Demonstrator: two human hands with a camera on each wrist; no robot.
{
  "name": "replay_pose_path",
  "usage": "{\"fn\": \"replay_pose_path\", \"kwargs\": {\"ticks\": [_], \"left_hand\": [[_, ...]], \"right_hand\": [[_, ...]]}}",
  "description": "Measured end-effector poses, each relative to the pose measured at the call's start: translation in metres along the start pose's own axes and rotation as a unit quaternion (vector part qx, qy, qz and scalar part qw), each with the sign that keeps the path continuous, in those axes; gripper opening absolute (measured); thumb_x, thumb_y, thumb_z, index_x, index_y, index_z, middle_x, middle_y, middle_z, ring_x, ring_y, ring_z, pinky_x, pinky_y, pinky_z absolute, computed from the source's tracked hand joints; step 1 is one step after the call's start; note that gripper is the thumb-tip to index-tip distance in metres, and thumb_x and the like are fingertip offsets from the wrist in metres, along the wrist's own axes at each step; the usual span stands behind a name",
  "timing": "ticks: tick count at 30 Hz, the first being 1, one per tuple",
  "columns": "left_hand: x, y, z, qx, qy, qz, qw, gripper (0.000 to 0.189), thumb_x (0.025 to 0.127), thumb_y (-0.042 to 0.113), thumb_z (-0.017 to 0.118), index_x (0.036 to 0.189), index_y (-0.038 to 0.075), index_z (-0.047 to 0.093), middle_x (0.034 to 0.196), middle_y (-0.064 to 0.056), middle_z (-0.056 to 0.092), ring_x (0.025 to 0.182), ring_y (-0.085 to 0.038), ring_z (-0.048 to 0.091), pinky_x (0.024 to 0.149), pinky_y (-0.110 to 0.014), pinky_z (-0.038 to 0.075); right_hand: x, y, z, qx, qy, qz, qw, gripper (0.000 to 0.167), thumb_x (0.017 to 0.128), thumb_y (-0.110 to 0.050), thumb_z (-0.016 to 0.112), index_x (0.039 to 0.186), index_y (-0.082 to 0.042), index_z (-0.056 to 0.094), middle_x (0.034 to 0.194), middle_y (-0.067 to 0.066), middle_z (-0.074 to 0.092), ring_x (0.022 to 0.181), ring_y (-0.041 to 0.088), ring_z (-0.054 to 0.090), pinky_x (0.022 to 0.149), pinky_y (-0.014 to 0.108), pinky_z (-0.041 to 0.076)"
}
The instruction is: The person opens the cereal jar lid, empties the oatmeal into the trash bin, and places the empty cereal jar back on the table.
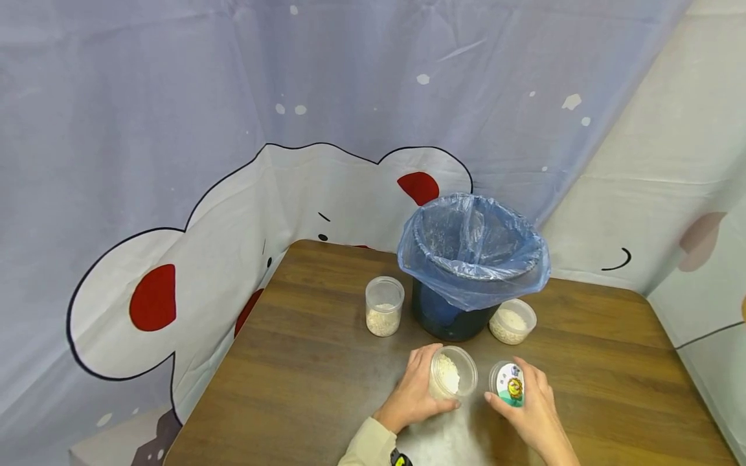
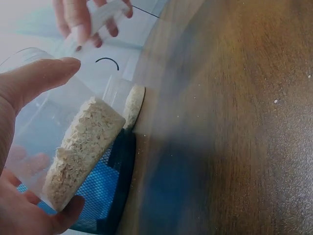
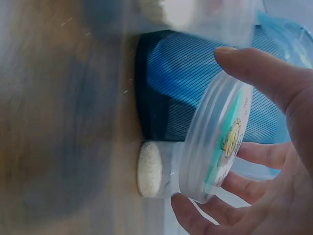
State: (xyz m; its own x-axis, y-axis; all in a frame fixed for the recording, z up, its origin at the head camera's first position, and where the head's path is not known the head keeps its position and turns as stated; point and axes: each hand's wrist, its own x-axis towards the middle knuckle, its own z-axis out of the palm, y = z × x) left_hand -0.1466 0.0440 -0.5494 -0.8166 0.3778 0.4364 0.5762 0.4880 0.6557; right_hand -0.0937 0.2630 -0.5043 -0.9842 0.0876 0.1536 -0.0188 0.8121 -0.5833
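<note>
Currently the left grip point(image 1: 415, 395) wraps round a clear container point(image 1: 451, 375), thumb on the near side and fingers on the far side, with pale flakes filling its lower part. Its mouth is uncovered and leans toward the right grip point(image 1: 536, 408). That right grip holds a clear, ridged lid point(image 1: 508, 387) by its edge, raised above the worktop point(image 1: 303, 362); the lid's printed face, white and green with a yellow figure, is turned up toward the palm. Container and lid are near one another but apart, the lid to the right of the left grip. Beyond the left grip and a little to its left, a second clear jar point(image 1: 383, 310) stands upright, its lower half taken up by similar pale flakes. Beyond both grips stands a dark mesh bin point(image 1: 451, 320), lined with a blue translucent bag point(image 1: 474, 288) that folds out over the rim. Straight past the right grip, just beside the bin, sits a low clear tub point(image 1: 513, 321) of pale stuff; whether tub and bin touch, I cannot tell. Small pale specks point(image 2: 276, 101) dot the worktop beside the left grip. Behind that grip show a beige sleeve point(image 1: 370, 443) and a dark watch point(image 1: 400, 458) at the wrist.
</note>
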Motion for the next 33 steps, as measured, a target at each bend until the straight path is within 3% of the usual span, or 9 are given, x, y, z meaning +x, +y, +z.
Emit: {"fn": "replay_pose_path", "kwargs": {"ticks": [6,12,21,33], "left_hand": [[-0.001,-0.002,-0.002,-0.006,0.012,-0.016,0.9998,0.100,0.051,0.037,0.086,0.133,0.013,0.036,0.124,0.001,0.045,0.115,-0.015,0.040,0.095,-0.029,0.040],[0.001,-0.003,-0.005,-0.015,0.029,-0.014,0.9994,0.099,0.053,0.038,0.086,0.134,0.015,0.034,0.125,0.000,0.045,0.115,-0.016,0.040,0.094,-0.030,0.041],[0.002,-0.005,-0.006,-0.025,0.051,-0.033,0.9979,0.099,0.053,0.039,0.086,0.135,0.014,0.035,0.128,0.003,0.044,0.116,-0.014,0.039,0.093,-0.031,0.042],[0.010,0.000,-0.018,-0.043,0.091,-0.022,0.9947,0.097,0.054,0.040,0.085,0.135,0.017,0.036,0.128,0.006,0.043,0.114,-0.010,0.039,0.094,-0.030,0.041]], "right_hand": [[0.003,0.016,0.003,-0.013,0.006,0.029,0.9995,0.086,0.071,-0.041,0.075,0.135,-0.002,0.034,0.129,0.028,0.030,0.109,0.046,0.034,0.077,0.055,0.038],[0.010,0.035,0.003,-0.032,0.013,0.067,0.9971,0.088,0.072,-0.046,0.073,0.136,-0.001,0.032,0.130,0.030,0.025,0.106,0.048,0.032,0.071,0.053,0.039],[0.019,0.063,-0.001,-0.040,-0.046,0.136,0.9889,0.100,0.074,-0.058,0.064,0.143,0.000,0.020,0.136,0.034,0.018,0.115,0.054,0.024,0.077,0.059,0.037],[0.022,0.089,0.002,-0.042,-0.085,0.154,0.9835,0.100,0.076,-0.054,0.064,0.140,0.007,0.016,0.135,0.038,0.015,0.115,0.060,0.020,0.083,0.065,0.033]]}}
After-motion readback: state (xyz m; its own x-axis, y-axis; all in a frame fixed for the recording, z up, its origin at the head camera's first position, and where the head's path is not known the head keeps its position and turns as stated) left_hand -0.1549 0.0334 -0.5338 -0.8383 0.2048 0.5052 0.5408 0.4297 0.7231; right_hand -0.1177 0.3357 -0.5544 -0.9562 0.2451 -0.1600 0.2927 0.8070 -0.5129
